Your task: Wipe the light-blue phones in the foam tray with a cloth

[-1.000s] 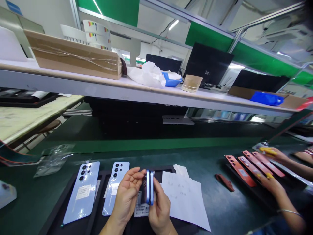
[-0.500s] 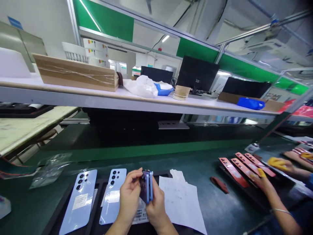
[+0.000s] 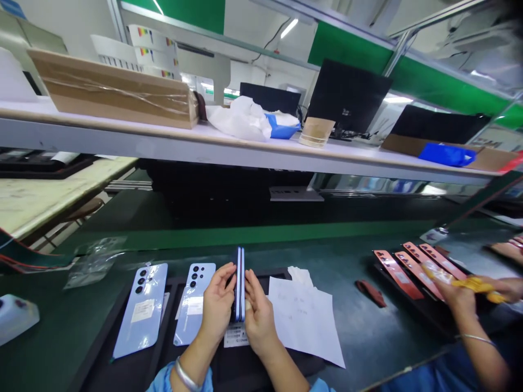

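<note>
Both my hands hold a light blue phone back cover (image 3: 239,272) upright and edge-on over the black tray (image 3: 134,365). My left hand (image 3: 216,307) presses its left face with fingers closed on it. My right hand (image 3: 258,316) presses the right face the same way. Two more light blue back covers lie flat in the tray: one (image 3: 141,309) at far left, one (image 3: 195,302) just left of my left hand. Each shows camera holes and a white sticker.
A white sheet of paper (image 3: 304,321) lies right of my hands. A co-worker's hands (image 3: 466,294) with yellow fingertips work over red back covers (image 3: 408,267) at right. A clear plastic bag (image 3: 96,261) lies at left. A shelf (image 3: 245,149) with boxes and monitors runs overhead.
The cover now stands taller and straight edge-on between my palms, raised from a slightly turned hold. The co-worker's hands have shifted over the red covers.
</note>
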The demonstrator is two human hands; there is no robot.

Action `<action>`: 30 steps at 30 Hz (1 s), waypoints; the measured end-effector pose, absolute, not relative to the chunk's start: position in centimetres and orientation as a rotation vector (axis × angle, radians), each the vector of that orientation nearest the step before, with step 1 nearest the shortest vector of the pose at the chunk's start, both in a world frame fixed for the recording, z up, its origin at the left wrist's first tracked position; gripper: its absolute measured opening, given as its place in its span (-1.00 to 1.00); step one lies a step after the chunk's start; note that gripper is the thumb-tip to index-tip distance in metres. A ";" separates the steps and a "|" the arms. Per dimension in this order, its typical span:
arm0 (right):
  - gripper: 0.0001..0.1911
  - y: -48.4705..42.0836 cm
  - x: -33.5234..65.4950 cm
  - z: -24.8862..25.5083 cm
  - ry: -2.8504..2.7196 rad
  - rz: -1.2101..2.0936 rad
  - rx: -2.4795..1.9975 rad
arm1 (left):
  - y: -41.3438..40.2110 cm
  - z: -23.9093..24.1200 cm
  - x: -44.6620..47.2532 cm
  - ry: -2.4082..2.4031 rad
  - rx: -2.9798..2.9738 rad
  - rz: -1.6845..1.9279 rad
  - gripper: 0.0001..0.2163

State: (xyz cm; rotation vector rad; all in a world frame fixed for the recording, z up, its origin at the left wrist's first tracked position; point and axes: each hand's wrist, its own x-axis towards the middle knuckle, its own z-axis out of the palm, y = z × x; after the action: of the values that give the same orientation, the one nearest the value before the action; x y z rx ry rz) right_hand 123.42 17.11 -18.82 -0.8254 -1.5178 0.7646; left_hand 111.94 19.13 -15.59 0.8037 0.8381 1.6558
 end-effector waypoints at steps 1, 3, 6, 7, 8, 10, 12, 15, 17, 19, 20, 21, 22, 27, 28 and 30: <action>-0.40 17.1 123.5 -18.8 -1.514 0.779 -0.838 | 19.2 -15.7 111.9 0.849 0.798 1.649 -0.54; -0.37 17.1 123.6 -18.7 -1.541 0.786 -0.864 | 19.4 -15.9 111.7 0.874 0.796 1.623 -0.48; -0.30 17.0 123.8 -18.6 -1.622 0.773 -0.924 | 19.8 -16.5 111.5 0.929 0.800 1.563 -0.41; -0.28 17.0 123.9 -18.4 -1.646 0.765 -0.954 | 20.0 -16.7 111.5 0.952 0.797 1.538 -0.39; -0.26 17.0 124.0 -18.3 -1.664 0.762 -0.985 | 20.1 -16.9 111.5 0.975 0.792 1.512 -0.37; -0.24 17.0 124.2 -17.9 -1.679 0.785 -1.030 | 20.2 -17.2 111.6 1.011 0.782 1.466 -0.34; -0.24 17.0 124.3 -17.7 -1.671 0.842 -1.040 | 20.2 -17.2 111.6 1.020 0.785 1.436 -0.33; -0.27 17.0 124.4 -17.6 -1.651 0.906 -1.033 | 20.1 -16.8 111.4 0.985 0.813 1.402 -0.29; -0.29 17.0 124.4 -17.7 -1.640 0.918 -1.021 | 20.1 -16.6 111.3 0.960 0.831 1.381 -0.27; -0.32 17.0 124.4 -17.8 -1.621 0.922 -1.013 | 20.0 -16.4 111.2 0.947 0.843 1.366 -0.26; -0.33 17.0 124.5 -17.8 -1.609 0.921 -1.011 | 20.0 -16.4 111.2 0.944 0.847 1.361 -0.26; -0.34 17.0 124.5 -17.8 -1.600 0.921 -1.011 | 20.0 -16.5 111.1 0.943 0.850 1.357 -0.26; -0.34 17.0 124.5 -17.7 -1.592 0.919 -1.011 | 20.0 -16.5 111.1 0.942 0.853 1.354 -0.26; -0.34 17.1 124.4 -17.5 -1.582 0.908 -0.998 | 20.1 -16.8 111.0 0.945 0.856 1.354 -0.27; -0.35 17.1 124.4 -17.5 -1.580 0.905 -0.995 | 20.1 -16.8 111.0 0.949 0.854 1.354 -0.27; -0.37 17.1 124.4 -17.5 -1.572 0.904 -0.993 | 20.1 -16.8 111.1 0.961 0.852 1.353 -0.27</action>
State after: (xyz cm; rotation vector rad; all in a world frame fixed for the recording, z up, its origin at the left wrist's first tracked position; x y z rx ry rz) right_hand 124.40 17.13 -17.49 -0.9930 -1.5719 0.9036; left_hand 111.11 20.11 -16.83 0.8515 0.9610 1.3525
